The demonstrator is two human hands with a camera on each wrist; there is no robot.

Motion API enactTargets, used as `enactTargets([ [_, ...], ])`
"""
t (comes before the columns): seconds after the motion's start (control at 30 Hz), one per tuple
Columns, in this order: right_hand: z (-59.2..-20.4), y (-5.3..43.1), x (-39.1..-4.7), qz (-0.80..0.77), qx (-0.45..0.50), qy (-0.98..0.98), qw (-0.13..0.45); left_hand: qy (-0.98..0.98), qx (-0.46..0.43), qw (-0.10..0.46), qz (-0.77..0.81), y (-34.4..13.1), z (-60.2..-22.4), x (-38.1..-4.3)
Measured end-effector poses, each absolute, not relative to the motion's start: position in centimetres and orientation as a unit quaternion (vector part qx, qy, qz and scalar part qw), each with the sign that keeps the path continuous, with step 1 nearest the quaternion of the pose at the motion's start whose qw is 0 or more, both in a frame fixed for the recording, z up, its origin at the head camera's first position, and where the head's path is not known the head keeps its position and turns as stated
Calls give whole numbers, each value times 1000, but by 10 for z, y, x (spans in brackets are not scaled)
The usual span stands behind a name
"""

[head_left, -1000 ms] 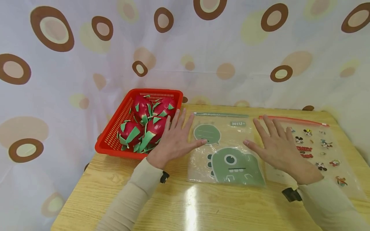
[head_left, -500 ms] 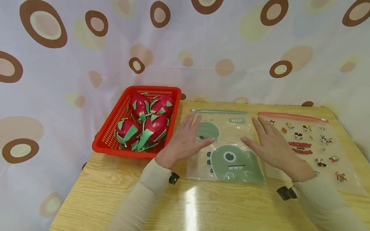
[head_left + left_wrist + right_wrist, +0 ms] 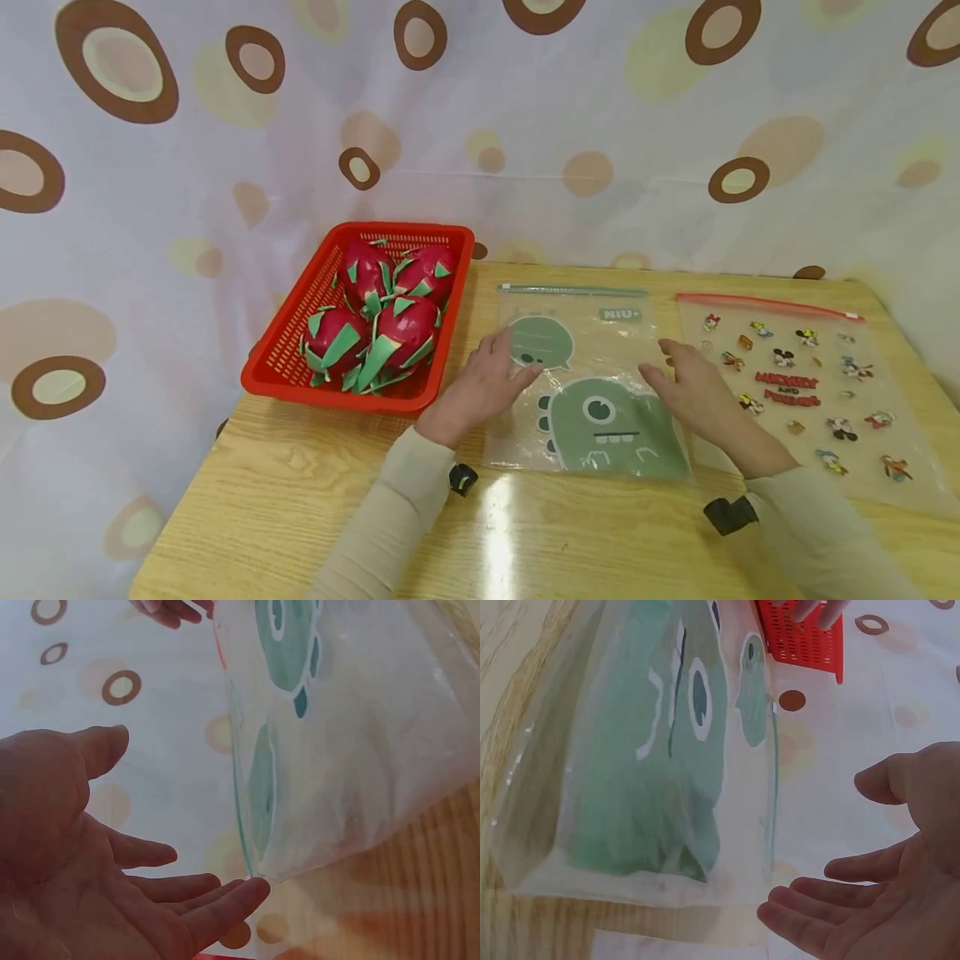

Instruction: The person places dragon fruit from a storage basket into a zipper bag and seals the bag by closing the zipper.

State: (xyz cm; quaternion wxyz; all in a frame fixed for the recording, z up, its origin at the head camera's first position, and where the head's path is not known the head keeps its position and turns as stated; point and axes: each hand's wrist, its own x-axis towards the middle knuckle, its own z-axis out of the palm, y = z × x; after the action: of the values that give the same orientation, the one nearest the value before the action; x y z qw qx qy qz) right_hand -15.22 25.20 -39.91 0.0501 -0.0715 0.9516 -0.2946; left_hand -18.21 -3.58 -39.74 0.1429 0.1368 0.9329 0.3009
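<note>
Clear plastic film forms the body of the zip bag [image 3: 588, 379], which lies flat on the wood-grain table [image 3: 300, 500], between the red basket [image 3: 341, 400] and a second bag [image 3: 798, 425]. A green zip strip [image 3: 577, 291] runs along its far edge, with a white slider [image 3: 506, 287] at the left end. The print comprises a green one-eyed monster [image 3: 622, 437] with a straight mouth and white teeth, a green speech bubble [image 3: 551, 342] and a NIU+ label [image 3: 620, 314]. The left hand [image 3: 480, 387] is at the left edge, the right hand [image 3: 701, 396] at the right; both have relaxed fingers and grip nothing. Contact with the film cannot be determined.
</note>
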Motion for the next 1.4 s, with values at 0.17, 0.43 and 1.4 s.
enactTargets([
  [0.17,-410,255,-155,-299,-69,949,73,926,111,155,327,-36,-406,-185],
  [0.43,-417,258,-160,-281,-35,953,113,922,115,142,341,-37,-419,-191],
  [1.4,-408,270,-161,-566,51,811,140,882,76,106,452,-42,-422,-192],
])
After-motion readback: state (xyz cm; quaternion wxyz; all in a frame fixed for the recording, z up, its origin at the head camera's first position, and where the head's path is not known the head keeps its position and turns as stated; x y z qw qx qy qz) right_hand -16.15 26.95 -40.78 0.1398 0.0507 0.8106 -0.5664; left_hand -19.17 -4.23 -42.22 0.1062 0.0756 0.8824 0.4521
